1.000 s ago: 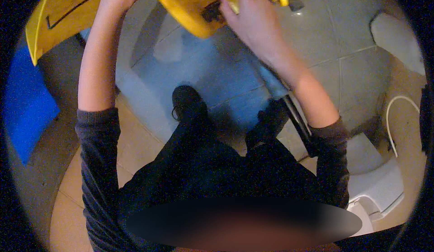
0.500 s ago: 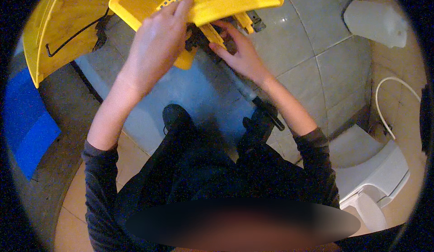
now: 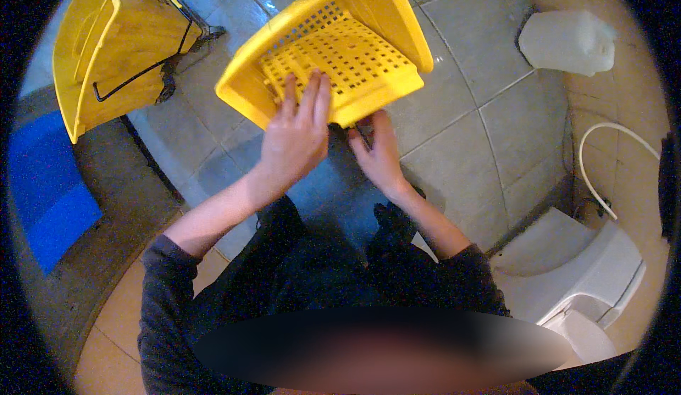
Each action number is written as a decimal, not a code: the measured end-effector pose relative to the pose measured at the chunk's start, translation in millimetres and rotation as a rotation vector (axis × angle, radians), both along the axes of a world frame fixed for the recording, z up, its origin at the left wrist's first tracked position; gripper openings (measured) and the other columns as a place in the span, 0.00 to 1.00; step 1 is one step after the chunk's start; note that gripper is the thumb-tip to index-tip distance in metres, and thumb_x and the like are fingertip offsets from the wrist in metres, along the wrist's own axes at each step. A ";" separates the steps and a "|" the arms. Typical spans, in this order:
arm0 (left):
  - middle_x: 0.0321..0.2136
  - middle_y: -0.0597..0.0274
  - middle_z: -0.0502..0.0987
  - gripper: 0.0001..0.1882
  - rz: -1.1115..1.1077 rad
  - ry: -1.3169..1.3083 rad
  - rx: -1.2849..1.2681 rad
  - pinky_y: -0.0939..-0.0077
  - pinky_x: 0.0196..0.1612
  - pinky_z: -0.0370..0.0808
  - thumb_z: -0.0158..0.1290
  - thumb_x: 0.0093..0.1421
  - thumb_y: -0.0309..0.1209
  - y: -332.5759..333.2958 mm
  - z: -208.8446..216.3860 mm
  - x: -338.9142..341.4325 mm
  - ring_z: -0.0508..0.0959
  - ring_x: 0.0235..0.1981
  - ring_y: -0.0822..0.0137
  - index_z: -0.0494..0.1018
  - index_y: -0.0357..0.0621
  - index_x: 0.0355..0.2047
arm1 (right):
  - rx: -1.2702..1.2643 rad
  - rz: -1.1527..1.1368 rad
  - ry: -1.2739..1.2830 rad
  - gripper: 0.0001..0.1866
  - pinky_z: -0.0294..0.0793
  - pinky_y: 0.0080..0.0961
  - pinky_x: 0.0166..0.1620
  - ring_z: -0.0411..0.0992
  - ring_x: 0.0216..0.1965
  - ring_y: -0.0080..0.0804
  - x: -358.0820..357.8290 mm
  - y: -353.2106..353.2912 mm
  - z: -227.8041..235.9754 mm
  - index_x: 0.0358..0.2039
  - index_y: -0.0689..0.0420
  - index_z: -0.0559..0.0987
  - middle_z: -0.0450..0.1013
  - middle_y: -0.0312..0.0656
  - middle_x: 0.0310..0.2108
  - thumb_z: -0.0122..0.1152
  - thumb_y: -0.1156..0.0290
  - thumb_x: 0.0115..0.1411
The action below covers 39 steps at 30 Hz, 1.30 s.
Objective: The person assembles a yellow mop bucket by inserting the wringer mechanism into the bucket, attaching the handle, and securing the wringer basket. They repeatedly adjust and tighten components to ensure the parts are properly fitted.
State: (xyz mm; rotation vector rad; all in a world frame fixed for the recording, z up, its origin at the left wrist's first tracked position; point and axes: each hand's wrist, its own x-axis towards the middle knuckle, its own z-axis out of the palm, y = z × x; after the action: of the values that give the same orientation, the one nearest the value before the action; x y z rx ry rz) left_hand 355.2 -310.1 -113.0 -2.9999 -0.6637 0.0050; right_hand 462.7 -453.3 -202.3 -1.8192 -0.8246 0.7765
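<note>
A yellow mop wringer [image 3: 383, 54] is up in front of me, tipped so that its perforated inside faces me. My left hand [image 3: 298, 129] grips its near left side, fingers stretched over the rim onto the grid, thumb hidden. Under the near edge, the thumb and fingers of my right hand [image 3: 377, 147] close around the wringer's underside. Their exact hold is partly hidden there. To the left stands a yellow mop bucket [image 3: 113, 62] with a black wire handle and dark casters, apart from both hands.
A blue mat [image 3: 53, 189] lies at the left on a dark curved ledge [image 3: 120, 232]. Grey floor tiles [image 3: 454, 132] spread beneath the wringer. At the right are a whitish plastic jug [image 3: 567, 42], a white hose [image 3: 585, 157] and a white toilet [image 3: 603, 274].
The wringer has come nearer and turned, bringing its perforated inside into sight. The dark-tipped bar and yellow prongs below it are now hidden. Both hands have moved down toward me with it.
</note>
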 end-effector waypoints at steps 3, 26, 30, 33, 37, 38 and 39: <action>0.62 0.54 0.65 0.34 -0.073 -0.040 -0.013 0.63 0.56 0.73 0.50 0.53 0.30 -6.0 -1.3 -0.1 0.71 0.56 0.42 0.62 0.36 0.62 | 0.263 -0.342 0.708 0.22 0.75 0.35 0.48 0.74 0.46 0.39 9.5 14.4 30.5 0.56 0.60 0.68 0.74 0.43 0.46 0.59 0.68 0.62; 0.67 0.40 0.37 0.24 0.146 -0.620 -0.323 0.50 0.67 0.54 0.56 0.43 0.28 32.8 2.3 -30.7 0.43 0.69 0.36 0.70 0.45 0.45 | 0.180 -0.179 0.886 0.24 0.84 0.30 0.34 0.78 0.42 0.34 39.1 42.0 58.4 0.54 0.63 0.69 0.75 0.46 0.46 0.63 0.67 0.61; 0.67 0.40 0.40 0.24 0.115 -0.643 -0.298 0.49 0.68 0.49 0.56 0.43 0.30 42.5 -0.2 -28.9 0.41 0.69 0.38 0.69 0.46 0.43 | 0.312 -0.239 1.056 0.23 0.85 0.32 0.32 0.79 0.39 0.37 36.8 49.9 72.9 0.52 0.66 0.69 0.75 0.48 0.44 0.62 0.67 0.61; 0.67 0.41 0.42 0.24 0.109 -0.677 -0.372 0.49 0.69 0.46 0.56 0.43 0.31 57.5 -2.0 -30.5 0.41 0.70 0.39 0.68 0.46 0.44 | 0.505 -0.259 1.078 0.21 0.86 0.35 0.34 0.79 0.37 0.40 27.9 70.0 78.9 0.50 0.67 0.69 0.75 0.49 0.43 0.60 0.68 0.62; 0.68 0.46 0.45 0.26 0.006 -0.771 -0.461 0.51 0.69 0.45 0.54 0.46 0.34 91.9 -13.1 -31.0 0.42 0.70 0.46 0.66 0.46 0.48 | 0.521 -0.358 1.157 0.16 0.86 0.38 0.37 0.79 0.38 0.45 18.6 98.7 84.7 0.45 0.72 0.69 0.75 0.54 0.41 0.55 0.72 0.63; 0.69 0.50 0.46 0.27 -0.011 -0.770 -0.478 0.54 0.69 0.44 0.52 0.47 0.35 103.5 -18.8 -30.7 0.43 0.71 0.49 0.66 0.46 0.51 | 0.528 -0.358 1.106 0.15 0.86 0.38 0.38 0.79 0.37 0.48 16.9 105.9 86.0 0.43 0.74 0.69 0.75 0.57 0.40 0.51 0.72 0.65; 0.69 0.51 0.46 0.28 0.008 -0.748 -0.515 0.56 0.70 0.43 0.52 0.47 0.35 113.6 -23.6 -30.0 0.43 0.71 0.51 0.67 0.47 0.51 | 0.443 -0.305 1.045 0.16 0.86 0.37 0.39 0.79 0.37 0.48 20.6 112.4 89.3 0.43 0.75 0.69 0.75 0.57 0.39 0.50 0.70 0.66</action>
State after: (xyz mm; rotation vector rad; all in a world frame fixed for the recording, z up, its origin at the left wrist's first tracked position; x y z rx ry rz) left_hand 325.2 -196.5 -136.6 -3.4492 -0.8168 -1.1585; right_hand 483.3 -340.9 -113.0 -0.8942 -0.0096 1.0702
